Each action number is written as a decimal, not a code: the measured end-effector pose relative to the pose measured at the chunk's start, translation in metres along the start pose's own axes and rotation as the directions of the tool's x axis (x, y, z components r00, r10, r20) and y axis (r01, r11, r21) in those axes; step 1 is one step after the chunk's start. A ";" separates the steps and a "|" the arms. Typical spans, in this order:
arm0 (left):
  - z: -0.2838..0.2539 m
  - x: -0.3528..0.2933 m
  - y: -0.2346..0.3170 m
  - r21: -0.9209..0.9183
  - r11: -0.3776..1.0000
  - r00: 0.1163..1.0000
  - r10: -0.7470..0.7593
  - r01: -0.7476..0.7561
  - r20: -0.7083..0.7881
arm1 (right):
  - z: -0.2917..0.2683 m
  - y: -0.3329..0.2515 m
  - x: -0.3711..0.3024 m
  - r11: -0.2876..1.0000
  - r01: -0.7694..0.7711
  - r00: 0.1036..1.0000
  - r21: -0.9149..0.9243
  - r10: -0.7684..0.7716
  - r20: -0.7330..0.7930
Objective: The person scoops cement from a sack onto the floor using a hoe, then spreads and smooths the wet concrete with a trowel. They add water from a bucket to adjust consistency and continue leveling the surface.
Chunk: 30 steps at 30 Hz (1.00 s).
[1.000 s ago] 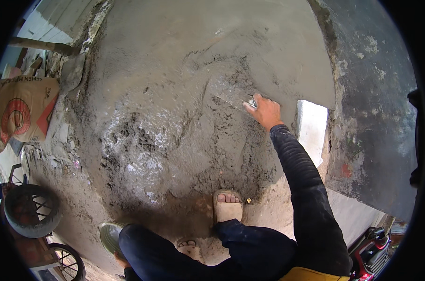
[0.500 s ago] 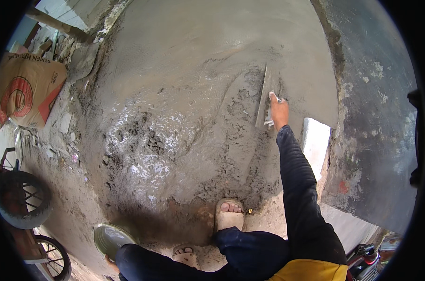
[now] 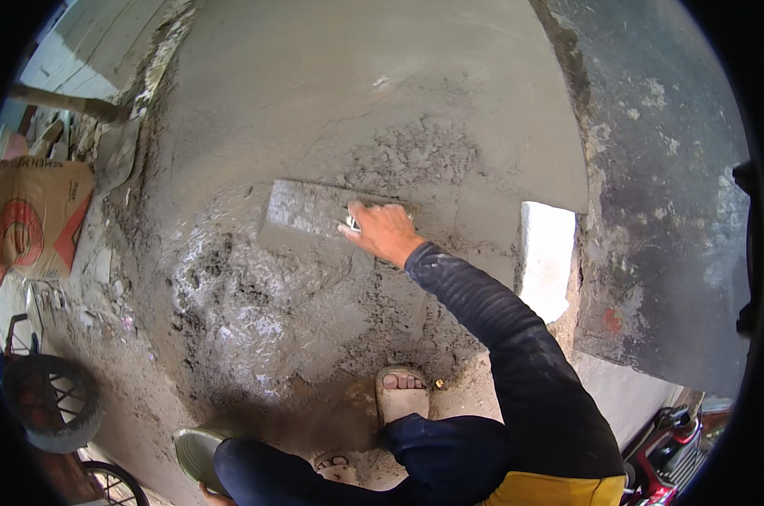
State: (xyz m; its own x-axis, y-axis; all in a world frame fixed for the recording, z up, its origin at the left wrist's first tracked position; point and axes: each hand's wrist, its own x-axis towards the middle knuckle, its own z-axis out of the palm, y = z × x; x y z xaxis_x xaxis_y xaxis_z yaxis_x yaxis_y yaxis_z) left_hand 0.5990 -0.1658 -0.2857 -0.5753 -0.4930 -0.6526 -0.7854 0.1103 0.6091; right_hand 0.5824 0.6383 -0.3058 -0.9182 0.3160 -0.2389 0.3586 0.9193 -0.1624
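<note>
My right hand (image 3: 388, 233) is closed round the handle of a plastering trowel (image 3: 302, 207). The trowel's long rectangular blade is smeared with grey mortar and lies nearly flat on the wet cement (image 3: 255, 295), pointing left. Rough, pitted mortar lies beyond the hand, and a wet, lumpy, glossy patch lies left of and nearer than the blade. At the lower edge, my left hand (image 3: 216, 497) grips the rim of a pale green bucket (image 3: 198, 455), which is tilted. My knee hides part of that hand and of the bucket.
A white block (image 3: 547, 261) lies at the right, beside a dark slab (image 3: 651, 219). Left are a brown paper cement sack (image 3: 40, 215), rubble and a wheeled frame with a black wheel (image 3: 51, 401). My sandalled foot (image 3: 402, 395) stands at the mortar's near edge.
My right hand has swept the trowel left and slightly nearer. Its blade has turned from pointing away to pointing left and now lies flatter. My left hand stays at the bucket.
</note>
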 end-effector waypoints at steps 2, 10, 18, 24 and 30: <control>0.010 -0.007 0.004 0.007 1.000 0.999 -0.021 0.021 -0.027 | -0.009 0.044 0.017 0.970 -0.215 0.974 0.114 0.222 -0.051; 0.039 -0.033 0.003 -0.045 0.993 0.988 -0.112 0.107 -0.110 | -0.007 0.192 -0.088 0.578 -0.748 0.532 0.326 0.816 -0.227; 0.050 -0.041 0.004 -0.040 0.991 0.981 -0.133 0.128 -0.139 | 0.007 0.173 -0.099 0.410 -0.633 0.347 0.656 0.909 -0.233; 0.059 -0.039 0.007 -0.053 0.990 0.984 -0.139 0.134 -0.114 | 0.002 0.088 -0.113 0.722 -0.589 0.794 0.364 0.601 0.091; 0.039 -0.032 0.014 -0.103 0.988 0.988 -0.125 0.115 -0.094 | 0.024 0.109 -0.217 0.432 -0.814 0.487 0.389 0.872 0.048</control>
State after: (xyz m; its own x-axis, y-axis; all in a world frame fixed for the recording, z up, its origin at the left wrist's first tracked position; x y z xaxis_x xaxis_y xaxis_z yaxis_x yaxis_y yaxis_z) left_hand 0.5972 -0.1151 -0.2738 -0.4490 -0.5820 -0.6780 -0.8186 -0.0363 0.5732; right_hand 0.8246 0.6639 -0.2946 -0.1257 0.9443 -0.3043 0.9676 0.0490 -0.2478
